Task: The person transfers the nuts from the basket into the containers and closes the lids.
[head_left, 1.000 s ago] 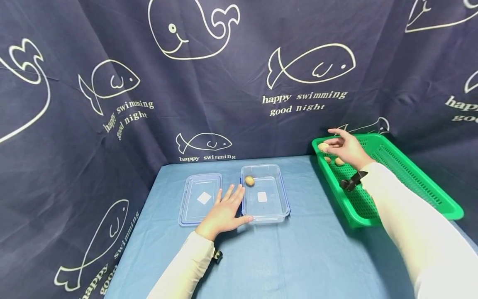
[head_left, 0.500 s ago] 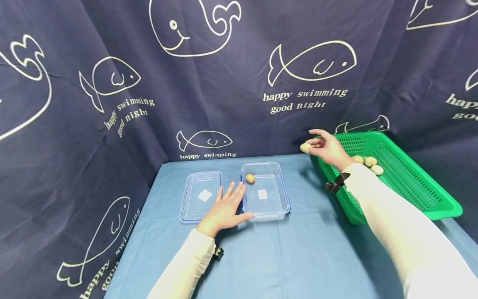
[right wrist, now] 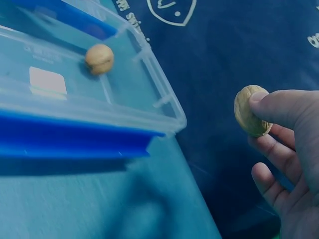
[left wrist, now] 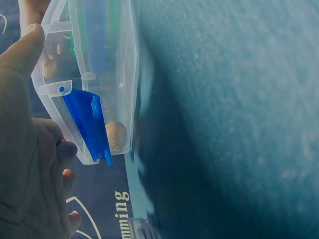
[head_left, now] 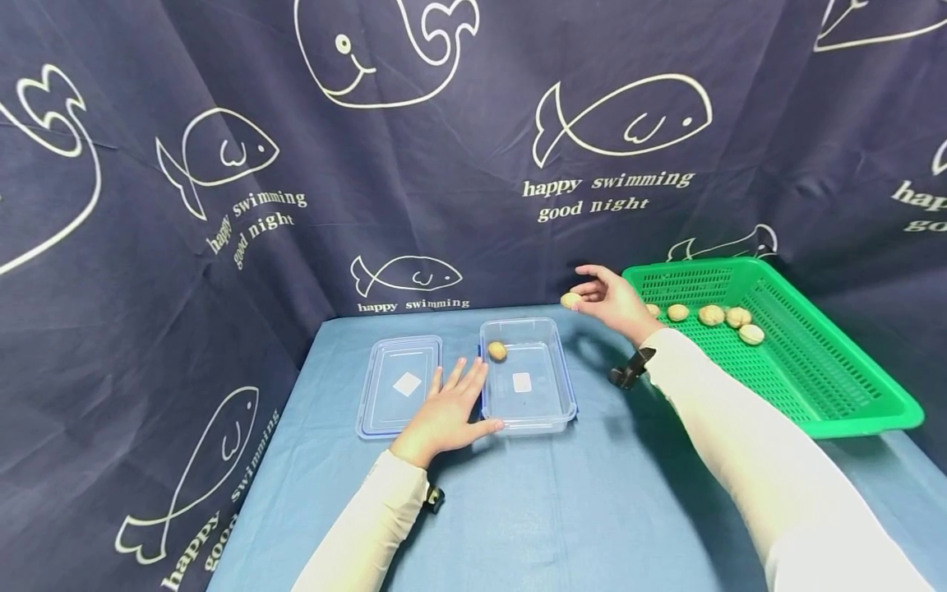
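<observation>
Between thumb and fingers my right hand (head_left: 616, 307) pinches a walnut (right wrist: 247, 110), held in the air to the right of a clear plastic box (head_left: 534, 418). Inside that uncovered box one walnut (head_left: 497, 352) lies in the far left corner; the right wrist view shows it beside a white label. My left hand (head_left: 442, 418) rests along the box's left side, fingers spread and straight, its thumb at the near left corner. In the left wrist view a blue side latch (left wrist: 89, 122) hangs down from the box rim near the fingers.
A green basket (head_left: 861, 403) stands at the right of the blue-covered table, with several walnuts (head_left: 712, 315) toward its far left end. The box's clear lid (head_left: 392, 362) lies flat left of the left hand. A dark printed curtain hangs behind.
My right hand has carried the walnut leftward from over the green basket to near the box. The left hand has stayed at the box's side.
</observation>
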{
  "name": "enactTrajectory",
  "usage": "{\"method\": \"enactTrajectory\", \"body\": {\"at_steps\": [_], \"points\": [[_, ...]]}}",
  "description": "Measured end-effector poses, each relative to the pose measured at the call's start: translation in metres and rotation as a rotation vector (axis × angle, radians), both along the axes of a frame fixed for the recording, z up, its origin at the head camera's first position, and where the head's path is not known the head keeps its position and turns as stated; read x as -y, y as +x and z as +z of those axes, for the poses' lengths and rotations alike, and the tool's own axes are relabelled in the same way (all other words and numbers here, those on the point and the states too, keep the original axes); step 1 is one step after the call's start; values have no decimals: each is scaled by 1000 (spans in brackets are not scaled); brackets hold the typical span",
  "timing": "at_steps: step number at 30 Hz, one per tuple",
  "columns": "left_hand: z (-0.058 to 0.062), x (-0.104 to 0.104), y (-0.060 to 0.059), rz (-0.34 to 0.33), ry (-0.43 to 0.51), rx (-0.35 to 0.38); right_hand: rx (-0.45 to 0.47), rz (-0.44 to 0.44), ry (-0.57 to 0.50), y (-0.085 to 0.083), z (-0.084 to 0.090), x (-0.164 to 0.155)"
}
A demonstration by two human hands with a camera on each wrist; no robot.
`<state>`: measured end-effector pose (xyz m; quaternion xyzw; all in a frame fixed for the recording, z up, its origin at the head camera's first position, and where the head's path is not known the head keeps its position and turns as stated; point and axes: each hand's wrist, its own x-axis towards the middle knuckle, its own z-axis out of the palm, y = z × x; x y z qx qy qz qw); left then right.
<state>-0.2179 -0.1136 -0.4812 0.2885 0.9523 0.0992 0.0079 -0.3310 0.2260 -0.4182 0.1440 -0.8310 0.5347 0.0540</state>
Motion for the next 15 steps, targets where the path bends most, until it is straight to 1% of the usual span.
{"method": "enactTrajectory", "body": {"at_steps": [5,15], "points": [[0,0,0,-2,4,-4,-7,11,-1,-1,-6,15],[-1,0,0,8,1,4,14,42,-49,1,-13,41]]}}
